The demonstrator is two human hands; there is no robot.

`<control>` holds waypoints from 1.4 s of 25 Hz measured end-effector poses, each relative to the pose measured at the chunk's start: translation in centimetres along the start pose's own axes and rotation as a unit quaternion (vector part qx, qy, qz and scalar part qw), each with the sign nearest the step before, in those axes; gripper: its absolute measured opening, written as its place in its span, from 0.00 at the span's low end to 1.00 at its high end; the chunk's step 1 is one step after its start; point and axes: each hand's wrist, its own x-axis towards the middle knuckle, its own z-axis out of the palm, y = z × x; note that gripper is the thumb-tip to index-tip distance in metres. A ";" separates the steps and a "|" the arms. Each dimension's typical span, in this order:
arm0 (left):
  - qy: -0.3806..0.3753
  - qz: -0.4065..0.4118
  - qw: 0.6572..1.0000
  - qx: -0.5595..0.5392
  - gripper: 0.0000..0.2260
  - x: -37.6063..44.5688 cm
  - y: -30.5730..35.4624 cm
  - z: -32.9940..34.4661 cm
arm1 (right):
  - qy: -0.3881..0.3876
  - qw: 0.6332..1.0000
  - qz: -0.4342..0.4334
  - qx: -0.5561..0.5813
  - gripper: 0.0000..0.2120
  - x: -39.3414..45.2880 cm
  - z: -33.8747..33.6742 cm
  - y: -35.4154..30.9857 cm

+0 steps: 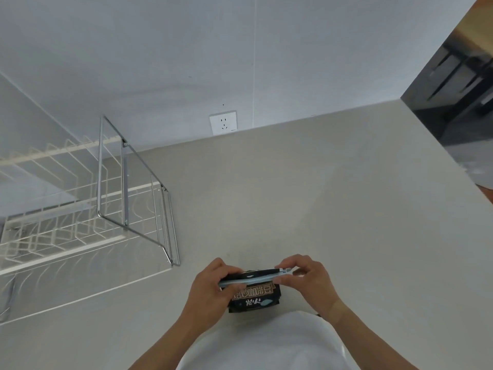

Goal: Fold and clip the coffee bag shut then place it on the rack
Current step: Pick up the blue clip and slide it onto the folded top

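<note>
Wire rack stands at the counter's left edge, against the wall, well apart from the bag. Left hand pinches the left end of the pale blue clip. Black coffee bag sits upright at the counter's near edge, clip lying across its folded top. Right hand pinches the clip's right end. Wall socket sits behind.

Both bare forearms reach forward and converge, wrists bent inward. The left hand curls thumb over fingers in a pinching grip; the right hand pinches likewise, its fingers arched
</note>
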 end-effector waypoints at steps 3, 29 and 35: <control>0.005 -0.005 1.000 -0.005 0.19 0.0 0.0 0.1 | -0.002 1.000 -0.012 -0.015 0.11 0.2 0.0 -0.1; -0.027 0.223 0.946 0.232 0.04 1.9 4.1 1.8 | 0.011 0.993 -0.113 -0.027 0.12 -1.4 1.7 0.9; -0.036 0.235 0.942 0.237 0.02 2.0 3.8 2.2 | 0.013 0.997 -0.079 0.023 0.11 -1.1 1.9 1.1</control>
